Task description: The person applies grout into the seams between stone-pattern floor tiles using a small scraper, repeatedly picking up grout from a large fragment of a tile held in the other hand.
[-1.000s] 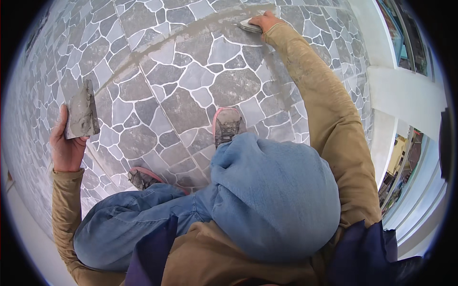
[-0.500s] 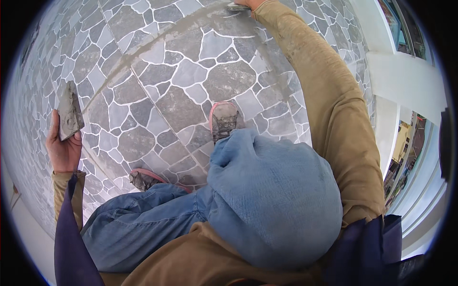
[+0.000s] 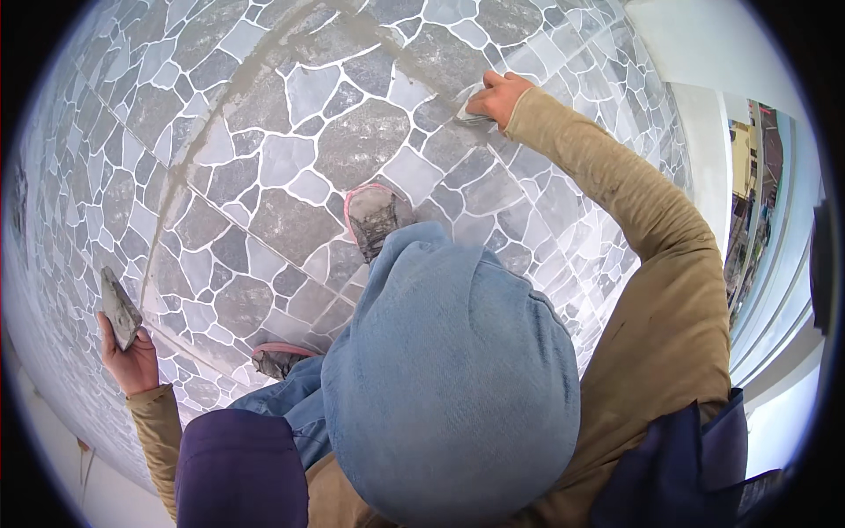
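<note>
Evidently the only view, from the head, has both hands at work over a floor (image 3: 290, 216) patterned with irregular grey stones and white joints. The left hand (image 3: 134, 363) has its fingers (image 3: 106, 334) partly closed, one on either side of the lower end of a grey board (image 3: 118, 308). The board is tilted and rises ahead of those fingers, its face rough and grey; how much paste it carries is hard to tell.

Well off to the right and farther ahead, the right hand (image 3: 503, 99) has its fingers curled down over a flat, pale grey tool (image 3: 473, 113). The tool pokes out to the left of these fingers, close to the floor; the grip beneath the palm is hidden, and whether the blade touches the floor cannot be told.

A smeared grey band (image 3: 414, 63) slants up and leftward from the right fingers, over the stone pattern. Another grey strip (image 3: 231, 97) curves down toward a spot ahead and just right of the left fingers.

Between the two sets of fingers stands a shoe with pink edging (image 3: 378, 220); a second shoe (image 3: 280, 361) is right of the left fingers. A blue-clad knee (image 3: 449, 352) bulges below the right fingers.
</note>
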### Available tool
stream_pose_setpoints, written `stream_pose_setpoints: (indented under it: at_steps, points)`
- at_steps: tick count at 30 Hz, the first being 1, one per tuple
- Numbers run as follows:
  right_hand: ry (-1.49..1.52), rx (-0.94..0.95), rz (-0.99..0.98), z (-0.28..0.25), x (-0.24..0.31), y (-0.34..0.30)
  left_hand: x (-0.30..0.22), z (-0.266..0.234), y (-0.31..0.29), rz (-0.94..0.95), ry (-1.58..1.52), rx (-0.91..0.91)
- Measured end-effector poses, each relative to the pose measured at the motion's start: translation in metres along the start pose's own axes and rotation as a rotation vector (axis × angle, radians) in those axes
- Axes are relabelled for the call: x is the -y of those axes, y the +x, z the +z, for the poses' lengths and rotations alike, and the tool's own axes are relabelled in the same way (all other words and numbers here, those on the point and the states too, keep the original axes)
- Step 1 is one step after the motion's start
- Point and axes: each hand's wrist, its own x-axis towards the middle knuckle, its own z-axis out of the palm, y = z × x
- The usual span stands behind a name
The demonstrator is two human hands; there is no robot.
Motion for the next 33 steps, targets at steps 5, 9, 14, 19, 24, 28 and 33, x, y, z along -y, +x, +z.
stream_pose_setpoints:
  at_steps: [5, 9, 14, 19, 24, 28, 33]
  points:
    - [0.102, -0.255, 0.098, -0.026, -0.014, 0.026, -0.002, -0.048, 0.016, 0.001, 0.187, -0.042]
    - [0.079, -0.185, 0.037, -0.029, 0.019, 0.055, -0.008, -0.102, 0.012, -0.041, 0.466, -0.188]
    - [0.112, -0.354, 0.132, 0.059, 0.049, -0.027, -0.004, -0.058, 0.001, -0.057, 0.064, -0.034]
    - [0.445, -0.111, 0.225, 0.045, 0.022, -0.078, -0.010, -0.022, 0.010, -0.078, 0.051, -0.060]
    - [1.548, -0.457, 0.531, 0.013, -0.042, -0.098, -0.011, -0.002, 0.029, 0.030, 0.007, 0.029]
    - [2.071, -0.588, 0.568, -0.005, -0.045, -0.076, -0.001, 0.019, 0.032, 0.055, -0.001, -0.013]
    - [1.894, -0.493, 0.575, -0.028, -0.035, -0.003, -0.004, 0.019, 0.025, 0.026, 0.001, -0.048]
